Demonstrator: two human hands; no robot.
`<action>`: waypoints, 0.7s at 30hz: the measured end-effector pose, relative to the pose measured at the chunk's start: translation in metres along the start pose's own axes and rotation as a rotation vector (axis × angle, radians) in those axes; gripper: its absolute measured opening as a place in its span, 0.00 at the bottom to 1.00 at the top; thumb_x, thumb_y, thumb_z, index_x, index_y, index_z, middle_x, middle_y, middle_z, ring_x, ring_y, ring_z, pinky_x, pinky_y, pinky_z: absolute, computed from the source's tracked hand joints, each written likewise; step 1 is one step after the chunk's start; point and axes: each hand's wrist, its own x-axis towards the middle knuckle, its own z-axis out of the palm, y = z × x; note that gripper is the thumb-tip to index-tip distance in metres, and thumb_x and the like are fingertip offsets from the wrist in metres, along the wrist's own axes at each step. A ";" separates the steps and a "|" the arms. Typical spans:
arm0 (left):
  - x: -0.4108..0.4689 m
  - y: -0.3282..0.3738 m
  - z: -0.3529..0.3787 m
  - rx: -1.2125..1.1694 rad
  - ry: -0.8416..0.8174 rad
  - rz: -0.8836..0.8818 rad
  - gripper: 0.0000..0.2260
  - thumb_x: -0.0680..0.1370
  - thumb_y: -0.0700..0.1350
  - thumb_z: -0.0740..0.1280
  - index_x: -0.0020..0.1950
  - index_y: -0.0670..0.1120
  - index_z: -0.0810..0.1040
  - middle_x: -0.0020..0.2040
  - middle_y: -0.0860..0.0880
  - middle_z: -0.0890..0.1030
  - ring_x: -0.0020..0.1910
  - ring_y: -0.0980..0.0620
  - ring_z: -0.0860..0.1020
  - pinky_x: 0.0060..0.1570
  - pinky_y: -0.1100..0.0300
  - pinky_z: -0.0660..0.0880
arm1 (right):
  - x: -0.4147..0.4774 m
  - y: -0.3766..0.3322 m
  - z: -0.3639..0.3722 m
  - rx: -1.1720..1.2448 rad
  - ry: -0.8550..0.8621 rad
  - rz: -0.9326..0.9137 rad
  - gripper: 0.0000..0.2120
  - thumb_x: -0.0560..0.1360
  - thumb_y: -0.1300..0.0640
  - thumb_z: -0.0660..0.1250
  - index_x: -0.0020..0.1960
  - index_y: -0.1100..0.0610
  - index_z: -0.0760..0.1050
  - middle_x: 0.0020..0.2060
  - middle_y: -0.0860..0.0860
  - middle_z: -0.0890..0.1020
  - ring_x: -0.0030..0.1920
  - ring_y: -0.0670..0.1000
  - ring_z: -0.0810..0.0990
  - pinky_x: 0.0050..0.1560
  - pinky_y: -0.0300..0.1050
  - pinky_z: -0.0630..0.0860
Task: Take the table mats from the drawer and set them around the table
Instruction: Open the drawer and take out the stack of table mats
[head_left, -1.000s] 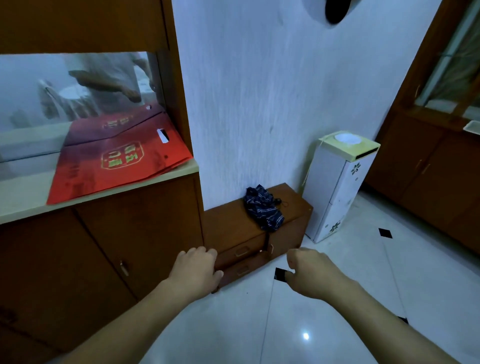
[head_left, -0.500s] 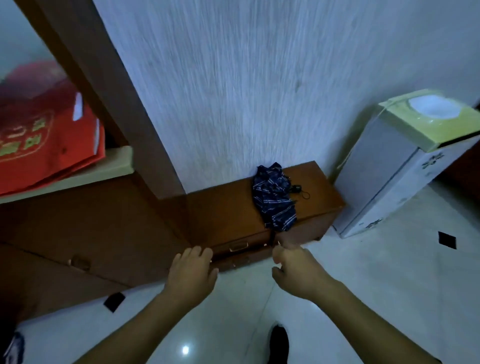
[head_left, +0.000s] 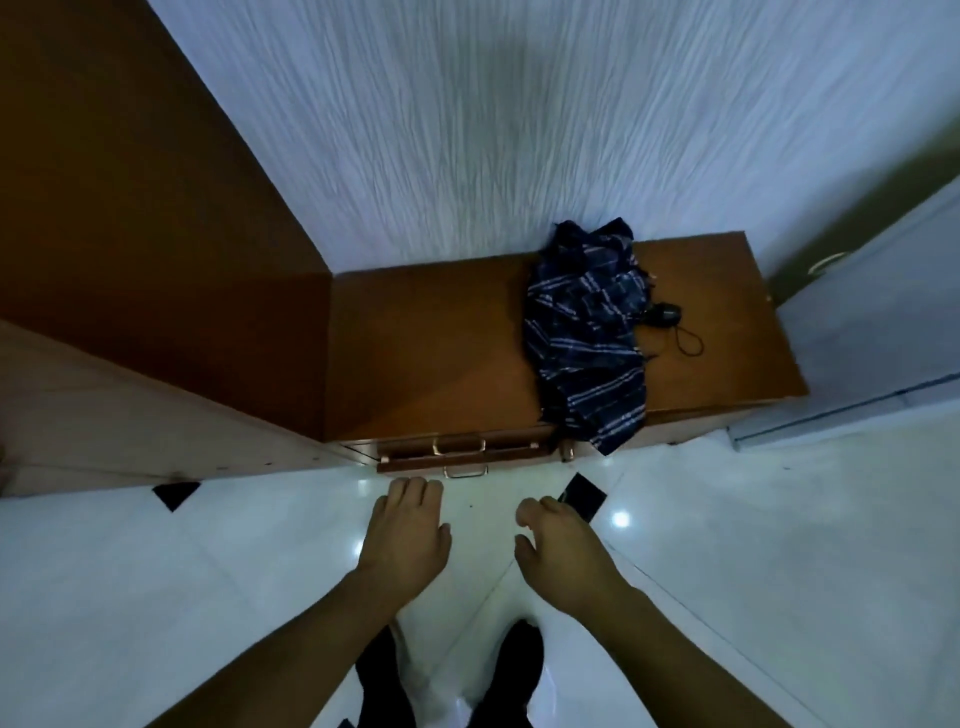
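A low wooden cabinet (head_left: 447, 338) stands against the white wall, seen from above. Two stacked drawers (head_left: 462, 453) with metal handles show at its front edge; the lower one juts out slightly. No table mats are visible. My left hand (head_left: 408, 535) hovers over the floor just in front of the drawers, fingers loosely bent, holding nothing. My right hand (head_left: 558, 545) hangs beside it, fingers loosely curled, also holding nothing. Neither hand touches the drawers.
A folded dark plaid umbrella (head_left: 587, 332) lies on the cabinet top and hangs over its front. A tall wooden cupboard (head_left: 130, 234) stands to the left, a white appliance (head_left: 872, 322) to the right. My dark shoes (head_left: 509, 675) stand on glossy white tiles.
The view has tilted down and moved closer to the low cabinet. Both hands have dropped from the drawer fronts' height to just in front of them.
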 end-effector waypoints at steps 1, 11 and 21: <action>0.018 -0.005 0.017 -0.004 -0.002 -0.023 0.24 0.77 0.54 0.63 0.71 0.48 0.66 0.70 0.48 0.70 0.69 0.47 0.67 0.67 0.52 0.66 | 0.017 0.009 0.015 0.008 -0.010 0.005 0.13 0.78 0.55 0.61 0.62 0.56 0.74 0.54 0.53 0.79 0.52 0.52 0.77 0.52 0.47 0.77; 0.137 -0.040 0.135 0.074 0.029 0.086 0.24 0.76 0.50 0.64 0.71 0.48 0.64 0.70 0.48 0.69 0.70 0.46 0.64 0.69 0.52 0.62 | 0.175 0.049 0.126 -0.153 -0.007 -0.141 0.25 0.77 0.57 0.63 0.73 0.54 0.64 0.68 0.52 0.72 0.66 0.53 0.70 0.65 0.47 0.71; 0.151 -0.067 0.171 0.029 0.036 0.189 0.29 0.75 0.46 0.67 0.74 0.47 0.61 0.73 0.46 0.67 0.73 0.46 0.64 0.72 0.49 0.61 | 0.212 0.074 0.167 -0.214 0.021 -0.207 0.29 0.72 0.61 0.68 0.72 0.57 0.67 0.65 0.55 0.76 0.63 0.57 0.75 0.62 0.49 0.73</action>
